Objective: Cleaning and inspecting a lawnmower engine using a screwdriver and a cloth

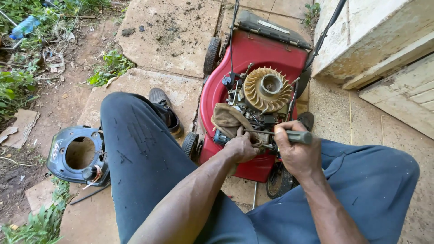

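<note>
A red lawn mower point(253, 63) stands on the paving between my knees, its engine cover off and the tan finned flywheel point(267, 89) exposed. My right hand point(296, 151) grips a screwdriver point(298, 136) by its grey handle, the thin shaft pointing left into the engine parts. My left hand point(242, 147) rests on the engine beside a brown rag point(228, 119), fingers closed around a small part by the shaft tip; what it pinches is hidden.
The removed black engine cover point(77, 156) lies on the ground left of my left leg. Cracked paving slabs point(167, 31) lie ahead, grass and litter point(27, 27) at far left, a concrete step point(379, 40) at upper right.
</note>
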